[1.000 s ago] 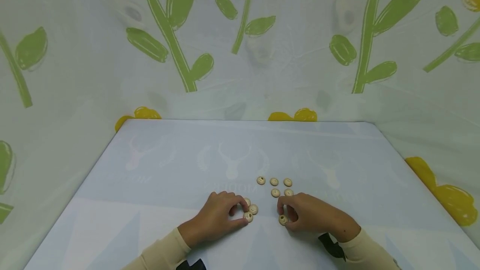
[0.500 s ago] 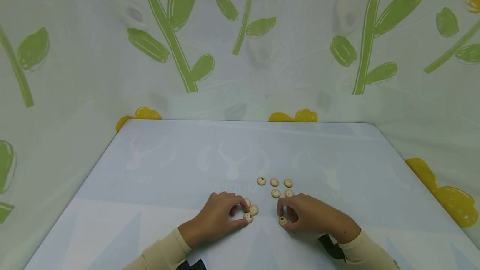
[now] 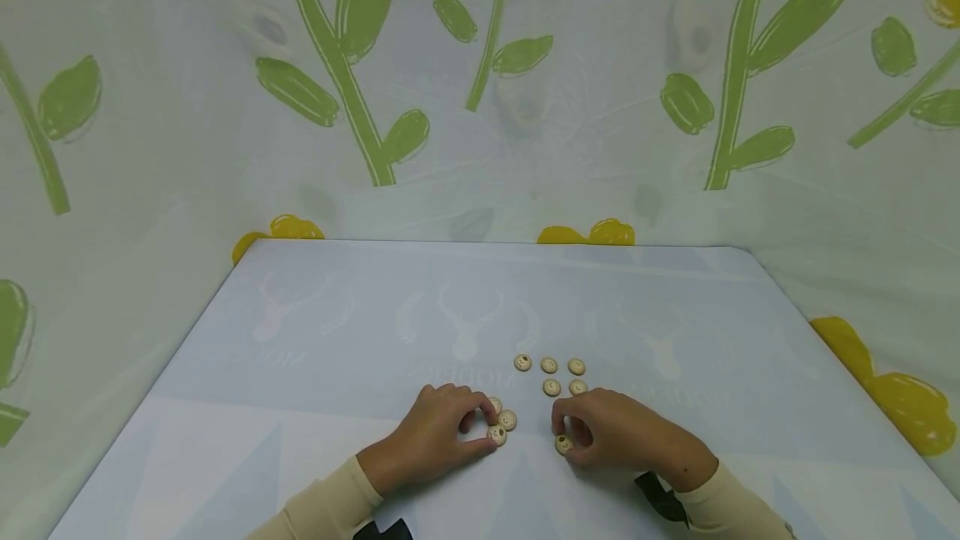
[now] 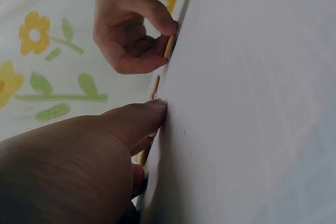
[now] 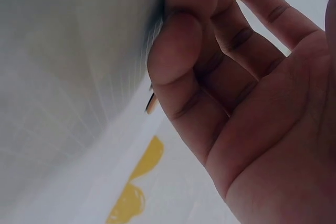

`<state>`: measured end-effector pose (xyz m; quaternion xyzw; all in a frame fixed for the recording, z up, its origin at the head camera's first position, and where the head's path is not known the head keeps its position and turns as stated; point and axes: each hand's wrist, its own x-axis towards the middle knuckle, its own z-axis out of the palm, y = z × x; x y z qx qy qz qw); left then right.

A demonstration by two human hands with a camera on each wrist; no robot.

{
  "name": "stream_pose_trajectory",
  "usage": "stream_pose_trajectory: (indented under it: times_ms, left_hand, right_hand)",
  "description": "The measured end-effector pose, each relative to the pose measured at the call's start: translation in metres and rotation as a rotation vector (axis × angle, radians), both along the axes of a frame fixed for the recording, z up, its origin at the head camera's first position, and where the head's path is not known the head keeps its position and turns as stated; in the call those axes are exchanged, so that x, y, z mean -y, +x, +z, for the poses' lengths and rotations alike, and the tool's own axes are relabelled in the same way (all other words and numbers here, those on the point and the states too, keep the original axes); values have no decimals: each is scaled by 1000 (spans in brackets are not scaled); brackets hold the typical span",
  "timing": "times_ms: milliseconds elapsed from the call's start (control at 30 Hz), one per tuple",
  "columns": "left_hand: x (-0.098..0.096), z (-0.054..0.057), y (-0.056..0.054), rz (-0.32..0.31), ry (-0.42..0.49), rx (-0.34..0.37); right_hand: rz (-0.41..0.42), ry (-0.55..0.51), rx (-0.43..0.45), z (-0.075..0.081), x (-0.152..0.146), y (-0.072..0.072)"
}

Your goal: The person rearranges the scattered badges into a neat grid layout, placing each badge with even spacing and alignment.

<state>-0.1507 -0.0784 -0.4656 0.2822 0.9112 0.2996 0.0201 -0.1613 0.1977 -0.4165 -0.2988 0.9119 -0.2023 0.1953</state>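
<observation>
In the head view, my left hand (image 3: 442, 430) rests on the table with thumb and index finger curled at a cluster of three round, pale wooden buttons. Between those fingertips sits the nearest button (image 3: 497, 436); another button (image 3: 507, 419) touches it, and the third is partly hidden behind the index finger. Across a small gap, my right hand (image 3: 622, 432) pinches a wooden button (image 3: 563, 444) with a dark mark, low over the table. In the left wrist view this button (image 4: 170, 47) stands edge-on between the right thumb and finger.
Beyond the hands lie several more buttons in two short rows, among them a dark-marked button (image 3: 522, 362) at the left end. One button (image 3: 577, 387) sits right behind the right hand's knuckles. The pale table (image 3: 360, 315) is backed by a flower-print curtain (image 3: 585, 148).
My right hand has shifted slightly left with its button, toward the cluster. The left hand has stayed in place.
</observation>
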Motion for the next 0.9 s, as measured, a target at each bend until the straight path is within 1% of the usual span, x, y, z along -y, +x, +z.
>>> stream_pose_trajectory:
  times_ms: [167, 300, 500, 733, 900]
  left_hand:
    - [3, 1, 1, -2, 2, -10]
    - [3, 1, 2, -4, 3, -10]
    - [1, 0, 1, -5, -11, -14]
    - [1, -2, 1, 4, -24, -30]
    - [1, -1, 1, 1, -20, -21]
  right_hand:
    - [12, -22, -11, 0, 3, 0]
    - [12, -27, -44, -2, 1, -1]
    - [1, -51, -90, 2, 1, -4]
    - [-40, -4, -160, 8, 8, -9]
    - [-47, 31, -220, 7, 13, -15]
